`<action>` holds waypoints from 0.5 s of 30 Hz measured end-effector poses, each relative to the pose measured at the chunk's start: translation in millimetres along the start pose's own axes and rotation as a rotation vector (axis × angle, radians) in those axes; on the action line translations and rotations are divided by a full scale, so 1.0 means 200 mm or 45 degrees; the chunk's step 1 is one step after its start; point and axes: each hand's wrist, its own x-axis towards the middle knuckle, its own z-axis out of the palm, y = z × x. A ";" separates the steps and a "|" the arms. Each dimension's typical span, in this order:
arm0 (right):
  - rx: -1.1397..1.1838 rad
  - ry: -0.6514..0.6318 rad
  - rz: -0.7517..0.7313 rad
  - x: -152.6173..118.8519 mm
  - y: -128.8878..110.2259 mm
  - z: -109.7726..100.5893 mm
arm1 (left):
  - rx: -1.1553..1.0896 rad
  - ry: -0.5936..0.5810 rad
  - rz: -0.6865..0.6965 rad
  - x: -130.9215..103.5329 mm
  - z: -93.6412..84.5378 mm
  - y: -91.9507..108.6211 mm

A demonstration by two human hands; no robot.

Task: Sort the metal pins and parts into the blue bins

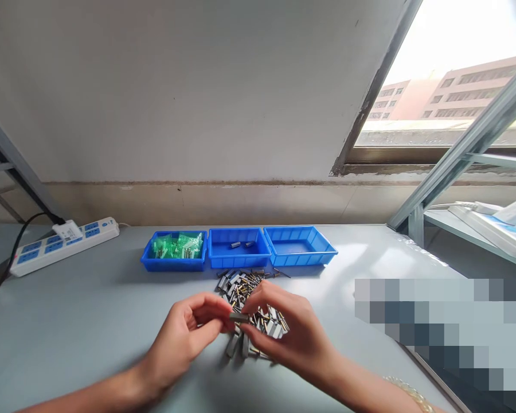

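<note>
Between my two hands is a small grey metal block (239,317), held level just above the table. My left hand (193,327) pinches its left end with thumb and fingertips. At the other end, my right hand (290,327) grips it between thumb and index finger. Under and behind the hands lies a loose pile of metal parts (237,289), with grey blocks and thin dark and brass-coloured pins mixed together. My fingers and right hand hide part of the pile.
Three blue trays stand behind the pile: the left tray (172,265) holds green plastic bags (184,245), the middle tray (239,263) two small metal pieces, the right tray (301,259) nothing visible. A white power strip (64,245) lies far left. Metal frame posts (445,146) flank the table.
</note>
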 end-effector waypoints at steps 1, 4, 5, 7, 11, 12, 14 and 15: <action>0.025 -0.003 0.078 0.00 0.01 -0.01 | 0.015 0.054 0.034 0.00 0.00 0.00; 0.211 -0.045 0.332 0.01 0.05 0.00 | 0.074 0.058 0.128 -0.01 -0.01 -0.01; 0.305 -0.062 0.402 0.01 0.06 0.01 | 0.082 0.025 0.156 -0.01 -0.01 -0.02; 0.481 -0.090 0.503 0.01 0.06 0.04 | 0.077 -0.045 0.198 -0.01 -0.01 -0.04; 0.685 -0.094 0.564 0.02 0.05 0.06 | 0.075 -0.071 0.233 -0.01 -0.02 -0.05; 0.702 -0.100 0.561 0.02 0.05 0.05 | 0.087 -0.054 0.239 -0.01 -0.02 -0.05; 0.646 -0.096 0.544 0.05 0.05 0.01 | 0.128 -0.011 0.238 -0.01 -0.03 -0.03; 0.566 -0.087 0.525 0.06 0.05 -0.01 | 0.159 0.005 0.235 -0.01 -0.03 -0.02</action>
